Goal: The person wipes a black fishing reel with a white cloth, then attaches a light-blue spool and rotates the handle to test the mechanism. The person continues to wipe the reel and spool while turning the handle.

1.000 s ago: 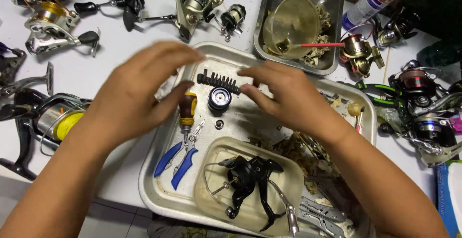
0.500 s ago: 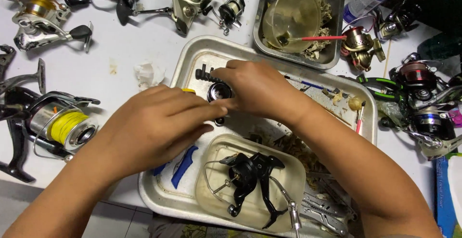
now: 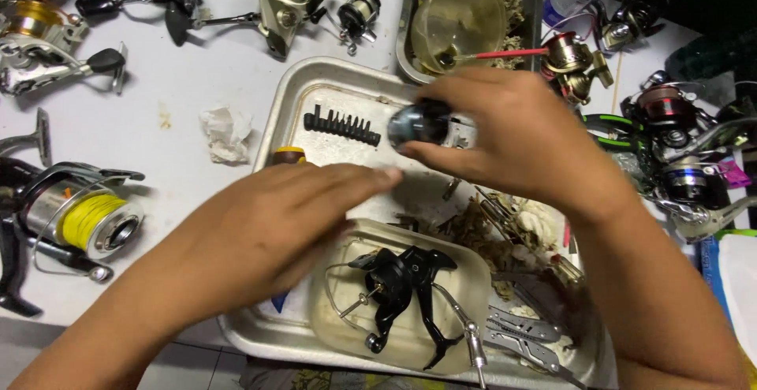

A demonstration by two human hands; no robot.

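My right hand is shut on a small dark round reel part, lifted just above the metal tray. My left hand lies flat over the tray's left side with fingers together, holding nothing that I can see; it covers a yellow-handled tool. A black bit holder strip lies in the tray beside the raised part. In front of my hands a black reel body sits in a shallow tub of cloudy liquid.
Several fishing reels lie around on the white table: one with yellow line at left, others at top and right. A second metal tray holds a funnel. A crumpled tissue lies left of the tray. Pliers rest at the tray's front right.
My right hand has picked the round part out of the tray and raised it to the right. My left hand slid down and flattened over the tray's left side.
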